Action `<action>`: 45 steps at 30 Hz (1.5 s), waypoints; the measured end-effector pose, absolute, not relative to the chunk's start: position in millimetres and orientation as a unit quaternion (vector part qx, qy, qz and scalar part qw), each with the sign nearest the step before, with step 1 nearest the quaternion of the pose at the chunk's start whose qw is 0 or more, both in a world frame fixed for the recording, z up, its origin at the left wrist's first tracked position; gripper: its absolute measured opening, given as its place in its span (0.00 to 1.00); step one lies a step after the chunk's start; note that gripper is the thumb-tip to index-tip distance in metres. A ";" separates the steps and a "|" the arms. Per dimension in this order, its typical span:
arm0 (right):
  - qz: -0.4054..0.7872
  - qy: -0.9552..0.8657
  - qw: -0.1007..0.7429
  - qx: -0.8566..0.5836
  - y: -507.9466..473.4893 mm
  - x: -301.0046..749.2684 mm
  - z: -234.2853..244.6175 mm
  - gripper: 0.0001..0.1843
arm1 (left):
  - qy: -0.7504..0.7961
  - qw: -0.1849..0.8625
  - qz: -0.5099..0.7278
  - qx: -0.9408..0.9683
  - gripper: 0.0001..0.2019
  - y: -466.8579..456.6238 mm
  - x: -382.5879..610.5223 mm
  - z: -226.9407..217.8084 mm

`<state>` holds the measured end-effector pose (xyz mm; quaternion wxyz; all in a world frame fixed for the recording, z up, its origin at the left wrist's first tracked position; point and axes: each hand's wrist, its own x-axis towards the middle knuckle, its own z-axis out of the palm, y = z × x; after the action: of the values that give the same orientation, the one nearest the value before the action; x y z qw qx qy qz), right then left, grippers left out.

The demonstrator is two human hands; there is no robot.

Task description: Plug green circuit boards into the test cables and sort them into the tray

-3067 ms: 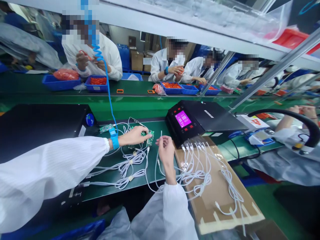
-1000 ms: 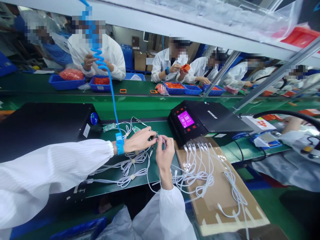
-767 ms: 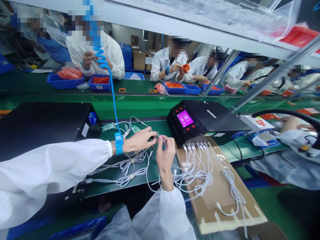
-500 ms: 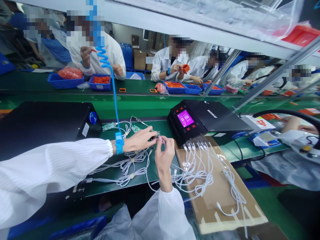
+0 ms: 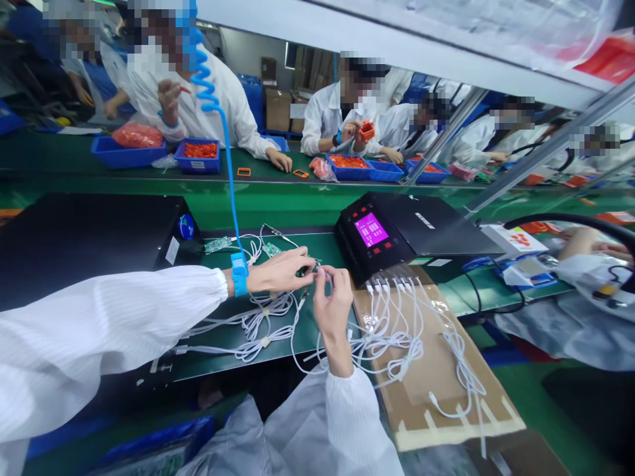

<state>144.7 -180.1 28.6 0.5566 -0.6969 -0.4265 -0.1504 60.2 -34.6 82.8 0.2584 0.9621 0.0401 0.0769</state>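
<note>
My left hand (image 5: 280, 270), with a blue wrist strap (image 5: 239, 274) on it, pinches a small circuit board (image 5: 316, 263) that the fingers mostly cover. Close against it, my right hand (image 5: 333, 301) is closed on the end of a white cable (image 5: 327, 277). The fingertips of both hands meet at the board, and whether the plug sits in it is hidden. Behind my left hand lie a green circuit board (image 5: 218, 245) and another board (image 5: 271, 249). Bundled white cables (image 5: 265, 324) rest on the green bench under my wrists.
A black tester with a lit screen (image 5: 372, 229) stands to the right, white cables (image 5: 397, 330) hanging from it over cardboard (image 5: 446, 357). At left is a black box (image 5: 94, 231). A coiled blue cord (image 5: 231, 178) runs up from my wrist. Co-workers sit opposite behind blue bins (image 5: 129, 155).
Both my hands stay together at the board, shifting only slightly in view. Across the bench, a co-worker's hand has come down onto the table near the orange frames.
</note>
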 end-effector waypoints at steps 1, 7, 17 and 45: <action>-0.144 -0.434 0.547 -0.701 -183.5 147.8 32.5 0.09 | 0.032 0.271 0.079 0.959 0.14 -34.0 60.8 82.4; -0.131 -0.424 0.513 -0.735 -202.9 173.3 55.2 0.10 | 0.074 0.380 0.097 0.917 0.23 -30.5 64.4 79.1; -0.012 -0.311 0.297 -0.903 -168.7 245.2 55.4 0.14 | 0.233 0.527 0.112 0.810 0.08 -1.5 70.4 73.9; 0.096 -0.552 0.076 -0.825 -253.7 185.8 3.4 0.13 | 0.189 0.547 0.025 0.815 0.11 -21.3 65.3 74.6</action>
<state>185.8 -253.7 3.4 0.0758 -0.8247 -0.5522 0.0959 65.3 -21.3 74.6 0.5470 0.8151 0.1892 0.0250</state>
